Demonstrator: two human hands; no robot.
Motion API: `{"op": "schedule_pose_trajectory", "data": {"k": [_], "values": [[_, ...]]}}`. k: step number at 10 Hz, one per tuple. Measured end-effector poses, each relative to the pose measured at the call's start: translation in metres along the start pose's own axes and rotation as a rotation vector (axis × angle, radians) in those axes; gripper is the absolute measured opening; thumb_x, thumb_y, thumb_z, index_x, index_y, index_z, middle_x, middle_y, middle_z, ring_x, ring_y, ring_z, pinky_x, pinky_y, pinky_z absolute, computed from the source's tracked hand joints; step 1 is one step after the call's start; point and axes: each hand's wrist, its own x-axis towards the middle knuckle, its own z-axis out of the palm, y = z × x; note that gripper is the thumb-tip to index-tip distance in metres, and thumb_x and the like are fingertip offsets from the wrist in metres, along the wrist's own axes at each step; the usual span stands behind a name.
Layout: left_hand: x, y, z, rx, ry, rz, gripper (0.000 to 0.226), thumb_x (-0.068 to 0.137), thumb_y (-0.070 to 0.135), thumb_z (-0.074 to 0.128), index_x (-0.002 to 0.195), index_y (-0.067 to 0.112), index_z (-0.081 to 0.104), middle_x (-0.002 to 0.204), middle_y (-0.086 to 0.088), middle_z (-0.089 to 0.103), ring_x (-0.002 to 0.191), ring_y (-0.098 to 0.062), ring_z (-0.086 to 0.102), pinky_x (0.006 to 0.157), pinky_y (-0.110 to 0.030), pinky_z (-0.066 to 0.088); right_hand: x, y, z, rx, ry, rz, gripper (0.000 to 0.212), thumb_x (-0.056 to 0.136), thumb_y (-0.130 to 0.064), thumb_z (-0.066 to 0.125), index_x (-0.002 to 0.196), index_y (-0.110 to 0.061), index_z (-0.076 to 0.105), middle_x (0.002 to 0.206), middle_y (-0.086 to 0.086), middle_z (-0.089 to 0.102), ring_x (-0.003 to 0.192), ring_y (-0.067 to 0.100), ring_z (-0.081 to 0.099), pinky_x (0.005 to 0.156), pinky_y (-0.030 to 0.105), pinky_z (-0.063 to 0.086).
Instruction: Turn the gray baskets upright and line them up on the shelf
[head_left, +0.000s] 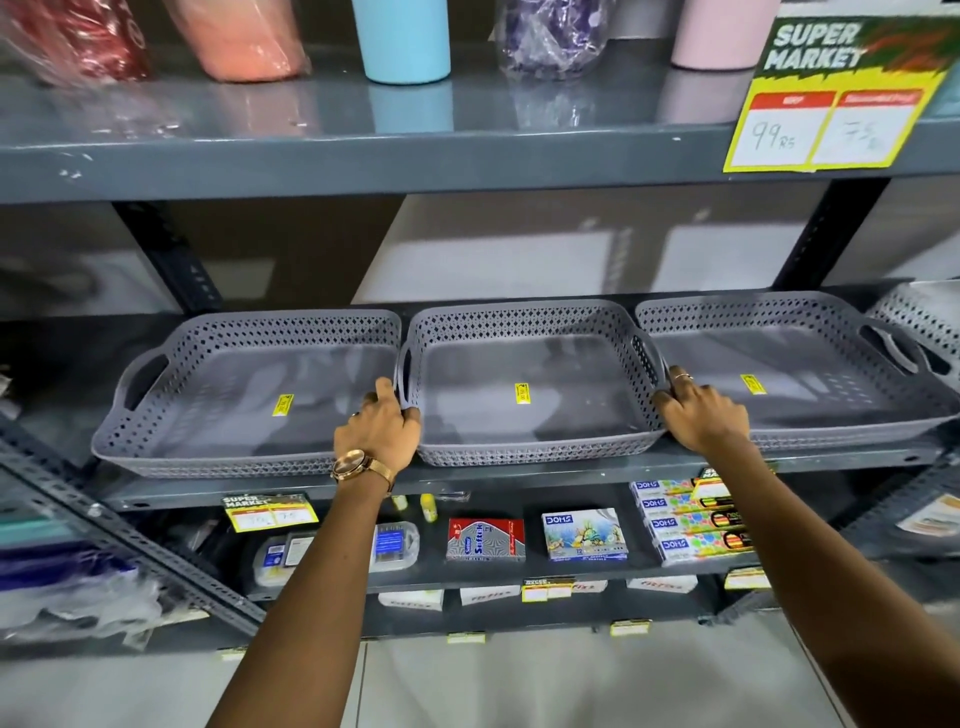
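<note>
Three gray baskets are seen upright in a row along the front edge of the middle shelf (519, 475). The left basket (244, 395) lies toward the shelf's left end, the middle basket (530, 384) at its centre, and the right basket (800, 374) toward its right end; their rims touch or nearly touch. A yellow sticker (522, 392) is carried on the floor of each basket.

The middle basket is gripped at both side rims. The left hand (376, 431), on whose wrist a gold watch (356, 464) is worn, is closed over the left rim by the handle slot, thumb inside. The right hand (701, 410) is clamped on the right rim, with the fingers laid over into the neighbouring basket.

A price sign (826, 98) is hung from the front edge of the upper shelf at its right end.
</note>
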Motion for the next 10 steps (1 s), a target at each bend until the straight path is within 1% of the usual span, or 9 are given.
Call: {"op": "schedule_pose_trajectory", "data": {"k": [2, 3, 4, 5, 6, 8, 9, 10], "values": [[0.001, -0.002, 0.005, -0.01, 0.009, -0.015, 0.033, 0.092, 0.032, 0.039, 0.117, 0.01, 0.034, 0.11, -0.015, 0.063, 0.095, -0.039, 0.063, 0.07, -0.041, 0.04, 0.0, -0.001, 0.001, 0.006, 0.0, 0.034, 0.046, 0.096, -0.035, 0.037, 0.137, -0.015, 0.038, 0.128, 0.029, 0.058, 0.112, 0.046, 0.057, 0.09, 0.047, 0.042], [0.001, -0.004, 0.006, -0.012, 0.01, -0.017, 0.033, 0.092, 0.033, 0.039, 0.116, 0.011, 0.035, 0.109, -0.015, 0.063, 0.094, -0.039, 0.064, 0.071, -0.041, 0.042, -0.002, -0.003, 0.0, 0.002, -0.006, 0.038, 0.046, 0.096, -0.035, 0.036, 0.138, -0.015, 0.037, 0.13, 0.029, 0.057, 0.113, 0.046, 0.057, 0.09, 0.047, 0.041], [0.001, -0.003, 0.006, -0.025, 0.015, -0.024, 0.032, 0.092, 0.034, 0.039, 0.115, 0.011, 0.036, 0.109, -0.016, 0.064, 0.094, -0.039, 0.064, 0.071, -0.041, 0.042, -0.002, -0.003, -0.001, 0.003, -0.017, 0.036, 0.046, 0.096, -0.035, 0.036, 0.138, -0.016, 0.036, 0.131, 0.029, 0.055, 0.115, 0.046, 0.056, 0.085, 0.046, 0.039], [0.0, 0.0, 0.005, -0.046, 0.014, -0.056, 0.031, 0.093, 0.034, 0.039, 0.114, 0.011, 0.037, 0.112, -0.016, 0.063, 0.098, -0.039, 0.063, 0.074, -0.042, 0.043, -0.003, -0.004, -0.002, 0.014, -0.035, 0.037, 0.046, 0.095, -0.035, 0.037, 0.137, -0.016, 0.035, 0.133, 0.029, 0.054, 0.116, 0.046, 0.054, 0.087, 0.047, 0.039], [-0.003, 0.004, 0.004, -0.074, 0.015, -0.094, 0.031, 0.092, 0.034, 0.038, 0.114, 0.011, 0.038, 0.113, -0.016, 0.063, 0.1, -0.04, 0.062, 0.078, -0.044, 0.045, -0.004, -0.004, -0.003, 0.026, -0.051, 0.036, 0.048, 0.096, -0.036, 0.035, 0.139, -0.017, 0.034, 0.136, 0.028, 0.052, 0.119, 0.045, 0.053, 0.094, 0.049, 0.04], [-0.002, 0.007, 0.001, -0.085, -0.006, -0.118, 0.033, 0.093, 0.035, 0.036, 0.115, 0.011, 0.039, 0.116, -0.017, 0.064, 0.103, -0.039, 0.062, 0.082, -0.044, 0.046, -0.004, -0.002, -0.005, 0.044, -0.069, 0.034, 0.047, 0.097, -0.039, 0.034, 0.139, -0.018, 0.033, 0.137, 0.026, 0.053, 0.119, 0.044, 0.054, 0.095, 0.049, 0.041], [-0.009, 0.006, -0.002, -0.085, -0.033, -0.111, 0.035, 0.093, 0.037, 0.037, 0.116, 0.011, 0.039, 0.117, -0.018, 0.063, 0.105, -0.039, 0.061, 0.081, -0.044, 0.046, -0.009, -0.001, -0.006, 0.051, -0.079, 0.041, 0.055, 0.099, -0.044, 0.032, 0.147, -0.018, 0.027, 0.143, 0.023, 0.049, 0.126, 0.043, 0.05, 0.1, 0.049, 0.039], [-0.015, 0.01, -0.013, -0.048, -0.018, -0.069, 0.048, 0.093, 0.047, 0.039, 0.122, 0.01, 0.037, 0.124, -0.02, 0.058, 0.112, -0.041, 0.056, 0.086, -0.046, 0.047, -0.016, -0.006, -0.017, 0.061, 0.014, 0.012, 0.073, 0.096, -0.057, 0.03, 0.153, -0.012, 0.019, 0.151, 0.021, 0.04, 0.137, 0.041, 0.038, 0.106, 0.052, 0.036]]}}
